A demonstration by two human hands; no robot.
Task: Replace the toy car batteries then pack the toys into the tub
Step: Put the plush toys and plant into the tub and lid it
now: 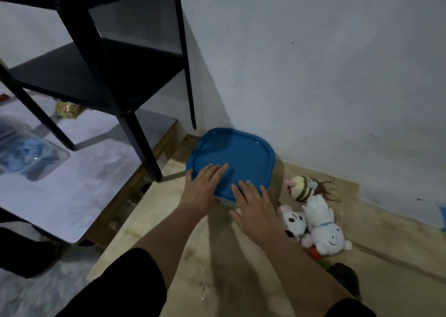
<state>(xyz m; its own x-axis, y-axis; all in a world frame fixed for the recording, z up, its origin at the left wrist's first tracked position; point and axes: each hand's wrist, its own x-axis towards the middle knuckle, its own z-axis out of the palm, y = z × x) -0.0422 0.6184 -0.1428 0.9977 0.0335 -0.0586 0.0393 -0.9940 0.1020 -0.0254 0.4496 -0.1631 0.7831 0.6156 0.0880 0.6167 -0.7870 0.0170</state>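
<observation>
Hands lie flat on the blue lid [233, 158] of the tub, which sits on the floor in the wall corner; only a sliver of tub wall [225, 202] shows beneath the lid. The left hand [205, 187] and right hand [255, 208] both have straight, spread fingers resting on it, gripping nothing. Plush toys [316, 217] lie heaped just right of the tub, partly hidden by the right forearm. No toy car can be made out.
</observation>
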